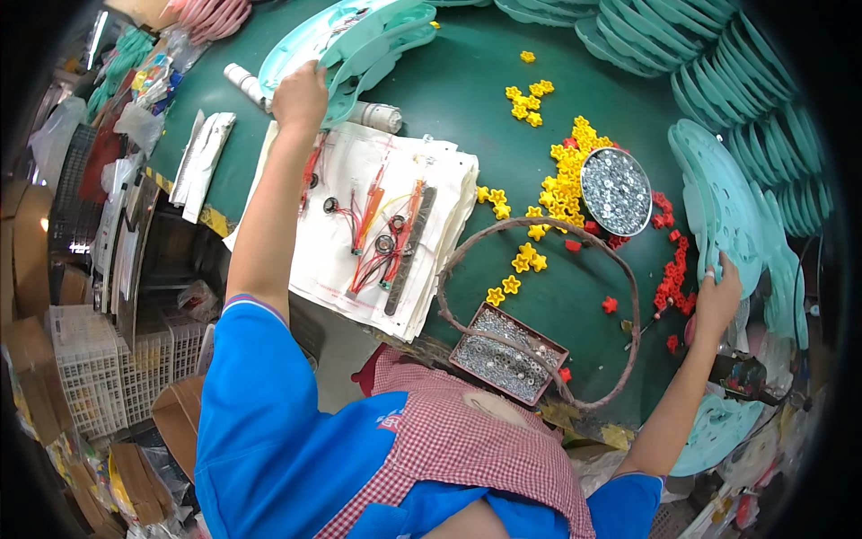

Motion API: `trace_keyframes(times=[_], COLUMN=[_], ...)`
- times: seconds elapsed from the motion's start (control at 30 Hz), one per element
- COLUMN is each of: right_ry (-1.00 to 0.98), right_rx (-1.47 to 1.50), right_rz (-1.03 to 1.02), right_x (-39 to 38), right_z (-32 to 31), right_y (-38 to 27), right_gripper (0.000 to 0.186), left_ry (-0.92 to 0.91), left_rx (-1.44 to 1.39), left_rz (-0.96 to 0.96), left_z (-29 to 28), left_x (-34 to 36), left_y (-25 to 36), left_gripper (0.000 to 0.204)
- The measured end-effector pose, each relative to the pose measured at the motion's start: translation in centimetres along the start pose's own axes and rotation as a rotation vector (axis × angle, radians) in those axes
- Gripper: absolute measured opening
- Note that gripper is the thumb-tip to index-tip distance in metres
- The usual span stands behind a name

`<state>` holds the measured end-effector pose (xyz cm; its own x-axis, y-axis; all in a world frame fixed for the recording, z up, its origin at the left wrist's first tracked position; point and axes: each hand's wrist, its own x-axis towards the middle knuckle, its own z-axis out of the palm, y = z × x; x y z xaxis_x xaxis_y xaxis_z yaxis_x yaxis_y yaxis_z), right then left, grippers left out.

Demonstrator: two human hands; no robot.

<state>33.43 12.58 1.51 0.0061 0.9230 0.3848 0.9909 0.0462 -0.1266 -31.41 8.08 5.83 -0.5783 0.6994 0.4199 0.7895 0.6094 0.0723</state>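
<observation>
Left grip (pixel 303 93) on turquoise panels (pixel 382 47) — fingers (pixel 310 72) partly hidden, edge cut off

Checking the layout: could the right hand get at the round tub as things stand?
Probably yes: the right hand is on a teal panel, but nothing visible covers the round tub.

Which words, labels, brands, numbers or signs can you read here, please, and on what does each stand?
None can be read clearly.
Blue shirt: a small pink-and-white chest mark, too small to read.
White sheets: faint red marks, too small to read.
Turquoise panels: no readable text shows.
</observation>
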Motion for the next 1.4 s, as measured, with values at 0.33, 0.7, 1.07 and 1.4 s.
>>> trace_keyframes(times=[0.33,0.7,1.07,1.4], right_ry=[0.419,-0.084,-0.373,-0.043], right_rx=[-0.145,0.466,0.214,0.594], right_rz=[-0.324,-0.833,-0.856,-0.336], right_x=[-0.2,-22.7,-19.1,-12.5], right_z=[-3.1,-7.7,-8.6,-5.3], right_y=[-4.8,-6.0,-9.2,-6.6], right_gripper=[0.021,0.033,0.03,0.013], left_ry=[-0.355,-0.322,-0.667,-0.756], left_rx=[-0.385,-0.479,-0.877,-0.882], left_rz=[0.884,1.002,1.685,1.708], left_z=[5.6,6.5,-5.4,-2.5], left_x=[-10.6,-10.8,-20.8,-23.8], left_y=[20.4,22.9,16.1,16.7], left_gripper=[0.032,0.025,0.022,0.015])
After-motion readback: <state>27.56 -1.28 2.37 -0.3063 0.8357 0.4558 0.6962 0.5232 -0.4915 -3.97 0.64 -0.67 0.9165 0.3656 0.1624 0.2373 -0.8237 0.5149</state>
